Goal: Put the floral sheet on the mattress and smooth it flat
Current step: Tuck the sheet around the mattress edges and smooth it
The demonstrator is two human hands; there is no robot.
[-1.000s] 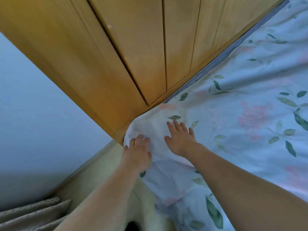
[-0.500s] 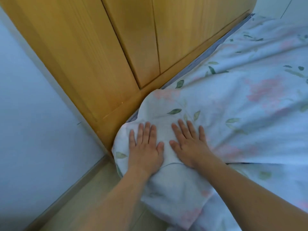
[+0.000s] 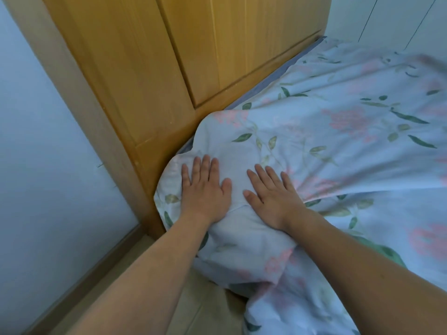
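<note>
The floral sheet (image 3: 338, 146), pale blue with pink flowers and green leaves, covers the mattress and hangs over its near corner. A thin grey-blue strip of mattress (image 3: 278, 77) shows along the wardrobe. My left hand (image 3: 205, 189) lies flat, palm down, fingers apart, on the sheet at the corner. My right hand (image 3: 271, 194) lies flat beside it, also palm down with fingers spread. Wrinkles fan out to the right of my right hand. The sheet's loose end droops toward the floor below my wrists.
A wooden wardrobe (image 3: 169, 68) stands tight against the mattress's far side. A pale wall (image 3: 48, 165) with a wooden skirting board (image 3: 96, 267) closes the left. A narrow strip of light floor (image 3: 193, 310) lies between wall and bed. A white wall (image 3: 387, 18) is at the back right.
Both hands have come down from the tucked corner at the wardrobe to lie flat on top of the sheet. The view has dropped and pulled back, showing more of the bed.
</note>
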